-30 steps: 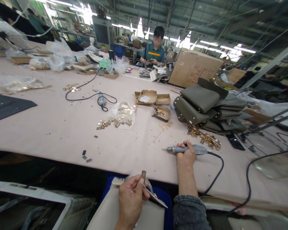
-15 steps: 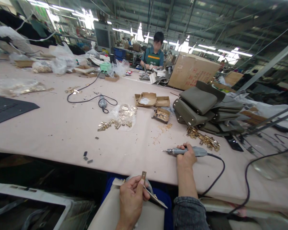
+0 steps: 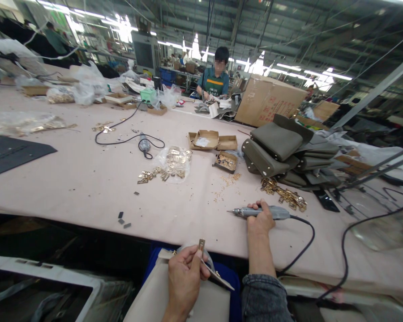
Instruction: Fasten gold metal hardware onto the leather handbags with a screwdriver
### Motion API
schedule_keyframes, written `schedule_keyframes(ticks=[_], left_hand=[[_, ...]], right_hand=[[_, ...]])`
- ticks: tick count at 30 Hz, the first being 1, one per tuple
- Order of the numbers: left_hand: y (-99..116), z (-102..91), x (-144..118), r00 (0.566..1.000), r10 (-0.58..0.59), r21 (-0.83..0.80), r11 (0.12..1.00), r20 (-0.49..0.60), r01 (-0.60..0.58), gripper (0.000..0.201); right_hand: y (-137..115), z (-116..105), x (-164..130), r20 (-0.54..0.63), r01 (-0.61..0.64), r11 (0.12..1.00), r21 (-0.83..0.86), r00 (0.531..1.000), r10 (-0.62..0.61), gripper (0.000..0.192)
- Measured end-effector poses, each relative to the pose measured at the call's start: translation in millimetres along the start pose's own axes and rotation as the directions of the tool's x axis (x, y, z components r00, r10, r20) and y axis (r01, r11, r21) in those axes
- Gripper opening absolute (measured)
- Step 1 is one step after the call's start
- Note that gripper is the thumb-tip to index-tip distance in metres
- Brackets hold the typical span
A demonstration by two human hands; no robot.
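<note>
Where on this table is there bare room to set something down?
One bare patch of table lies between the small scraps and the screwdriver in the right hand, with the plastic bag beyond it. Another, lightly specked, lies between the dark sheet and those scraps. Beyond that hand it's crowded: dark stack, gold metal pieces.

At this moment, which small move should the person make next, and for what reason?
Probably bring the corded tool toward the small metal plate. The left hand pinches this plate near the pale piece, with its end exposed, while the right hand holds the tool with its tip over the table, apart from the plate.
</note>
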State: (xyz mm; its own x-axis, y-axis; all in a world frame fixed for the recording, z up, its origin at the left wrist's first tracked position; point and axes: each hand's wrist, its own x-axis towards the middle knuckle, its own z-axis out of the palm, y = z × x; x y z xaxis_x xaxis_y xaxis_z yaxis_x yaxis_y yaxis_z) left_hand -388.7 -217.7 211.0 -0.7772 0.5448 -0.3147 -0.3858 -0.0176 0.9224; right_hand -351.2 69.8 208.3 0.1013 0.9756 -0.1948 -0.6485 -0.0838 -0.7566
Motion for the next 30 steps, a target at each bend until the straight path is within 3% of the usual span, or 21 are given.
schedule_keyframes(ticks=[30], left_hand=[[-2.0, -2.1, -0.1, 1.000, 0.011, 0.023, 1.000, 0.018, -0.011, 0.040]], right_hand=[[-1.2, 0.3, -5.6, -0.026, 0.027, 1.000, 0.003, 0.999, -0.027, 0.028]])
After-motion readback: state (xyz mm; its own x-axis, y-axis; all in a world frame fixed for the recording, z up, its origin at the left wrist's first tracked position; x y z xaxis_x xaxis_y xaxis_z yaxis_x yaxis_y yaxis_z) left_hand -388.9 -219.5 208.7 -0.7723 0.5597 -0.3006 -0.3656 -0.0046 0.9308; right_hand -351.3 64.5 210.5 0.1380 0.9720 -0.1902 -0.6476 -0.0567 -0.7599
